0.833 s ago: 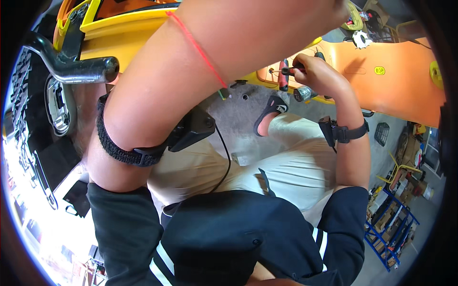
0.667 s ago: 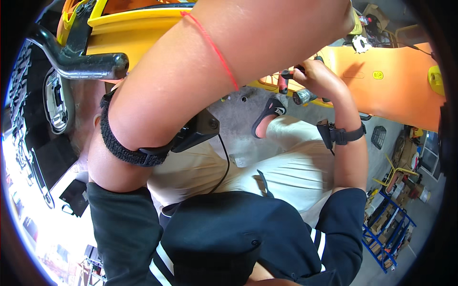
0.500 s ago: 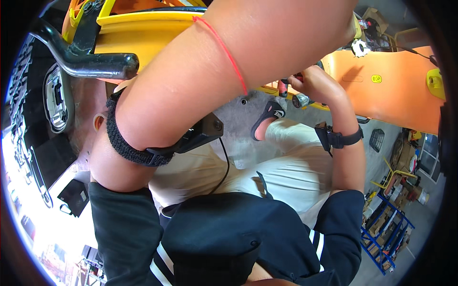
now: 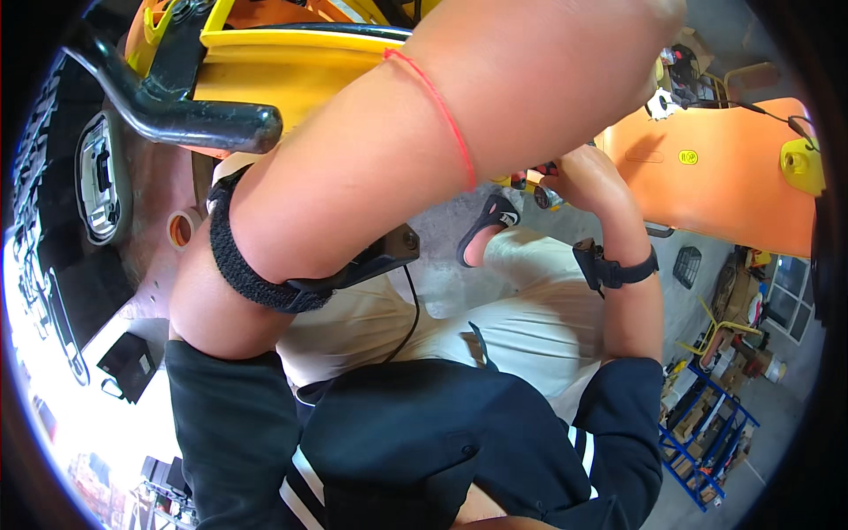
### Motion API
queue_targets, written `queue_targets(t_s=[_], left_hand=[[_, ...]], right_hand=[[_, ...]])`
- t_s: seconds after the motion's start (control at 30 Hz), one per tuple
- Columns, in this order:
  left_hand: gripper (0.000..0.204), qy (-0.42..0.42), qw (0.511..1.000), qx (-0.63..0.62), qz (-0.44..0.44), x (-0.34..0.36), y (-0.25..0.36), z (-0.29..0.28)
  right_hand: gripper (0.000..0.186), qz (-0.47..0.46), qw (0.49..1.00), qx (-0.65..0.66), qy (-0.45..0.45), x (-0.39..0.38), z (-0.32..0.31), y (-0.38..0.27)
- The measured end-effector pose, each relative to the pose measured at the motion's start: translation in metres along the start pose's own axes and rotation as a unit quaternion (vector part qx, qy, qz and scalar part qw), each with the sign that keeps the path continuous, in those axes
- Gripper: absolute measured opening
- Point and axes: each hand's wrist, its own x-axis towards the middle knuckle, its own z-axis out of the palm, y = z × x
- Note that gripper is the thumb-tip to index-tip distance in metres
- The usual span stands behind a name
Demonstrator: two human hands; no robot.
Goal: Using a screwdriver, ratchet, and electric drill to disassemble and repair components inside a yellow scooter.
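Note:
My left forearm, with a red string around it, crosses the upper middle of the view. My left hand (image 4: pixel 652 55) is at its upper right end, its fingers turned away and hidden. A white toothed knob (image 4: pixel 659 104) shows just beyond it. Below that, my right hand (image 4: pixel 590 179) is closed, fingers curled round a red-and-black tool (image 4: pixel 542 168) mostly hidden behind my left forearm. A short cylinder with a shiny round end (image 4: pixel 547 196) pokes out beneath these fingers; whether it belongs to the tool I cannot tell.
A yellow-and-orange machine body (image 4: pixel 291 75) with a thick black bent tube (image 4: pixel 208 124) stands at the upper left. An orange panel (image 4: pixel 707 177) extends at the right. A roll of tape (image 4: pixel 183 230) lies at the left. A blue rack (image 4: pixel 707 442) with boxes stands lower right.
The machine and black tube sit slightly farther right in view, and the orange panel slightly lower. My right hand has shifted a little left and down, still closed.

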Motion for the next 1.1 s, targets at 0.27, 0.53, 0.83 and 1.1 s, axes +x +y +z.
queue_targets(t_s=[0.27, 0.53, 0.83, 1.1], left_hand=[[0.013, 0.037, 0.999, 0.012, 0.028, -0.005, 0.006, -0.005], [0.011, -0.01, 0.999, 0.036, -0.019, 0.003, 0.011, -0.005], [0.014, 0.019, 0.988, 0.15, -0.031, 0.0, 0.026, 0.009], [0.019, 0.087, 0.995, 0.027, -0.033, -0.004, 0.023, 0.012]], right_hand=[[0.027, 0.05, 0.994, 0.096, 0.014, 0.026, 0.005, 0.0], [0.037, 0.187, 0.961, 0.201, -0.015, 0.035, 0.011, 0.011], [0.035, 0.199, 0.951, 0.233, 0.041, 0.006, 0.025, 0.019], [0.035, 0.063, 0.902, 0.396, 0.16, -0.095, -0.044, 0.022]])
